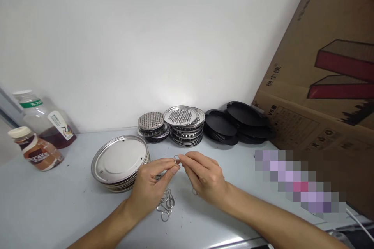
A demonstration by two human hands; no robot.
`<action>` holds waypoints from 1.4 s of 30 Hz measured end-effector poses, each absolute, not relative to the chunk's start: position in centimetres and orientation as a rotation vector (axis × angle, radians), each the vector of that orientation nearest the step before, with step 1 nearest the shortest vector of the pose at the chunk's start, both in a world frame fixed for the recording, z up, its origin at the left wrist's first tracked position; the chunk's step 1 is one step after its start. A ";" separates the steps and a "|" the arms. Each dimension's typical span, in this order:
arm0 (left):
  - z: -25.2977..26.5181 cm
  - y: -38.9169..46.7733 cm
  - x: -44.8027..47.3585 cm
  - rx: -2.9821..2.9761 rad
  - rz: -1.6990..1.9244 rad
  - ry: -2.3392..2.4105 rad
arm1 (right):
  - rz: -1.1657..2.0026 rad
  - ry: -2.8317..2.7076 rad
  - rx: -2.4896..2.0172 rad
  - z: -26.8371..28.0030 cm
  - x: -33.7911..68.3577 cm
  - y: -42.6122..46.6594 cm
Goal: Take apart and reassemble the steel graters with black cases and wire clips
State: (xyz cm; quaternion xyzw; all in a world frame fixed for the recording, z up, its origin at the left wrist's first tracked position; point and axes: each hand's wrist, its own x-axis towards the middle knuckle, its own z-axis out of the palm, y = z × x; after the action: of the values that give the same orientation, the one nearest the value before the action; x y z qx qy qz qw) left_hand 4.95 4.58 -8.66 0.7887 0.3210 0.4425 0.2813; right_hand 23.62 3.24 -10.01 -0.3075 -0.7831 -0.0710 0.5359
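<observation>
Metal ring (176, 158) held btwn LH (149, 183) & RH (206, 175).

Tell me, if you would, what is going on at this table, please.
Someone's left hand and right hand pinch a small metal ring above the table. Loose metal rings lie below. A stack of metal plates stands beside the left hand; grater discs and black dishes are stacked farther back, near the wall.

Left hand (152, 185) pinching, right hand (205, 174) seemingly too
</observation>
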 end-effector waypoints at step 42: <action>-6.8 4.4 2.2 2.365 0.138 0.972 | 1.095 -2.452 -1.406 -8.0 32.5 8.4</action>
State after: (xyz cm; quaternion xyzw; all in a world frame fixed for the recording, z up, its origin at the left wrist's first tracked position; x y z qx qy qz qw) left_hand 2.22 4.41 -6.78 0.8849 0.3636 0.0518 0.2865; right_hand 32.55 8.43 -8.04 -0.4630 -0.8077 0.3608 0.0551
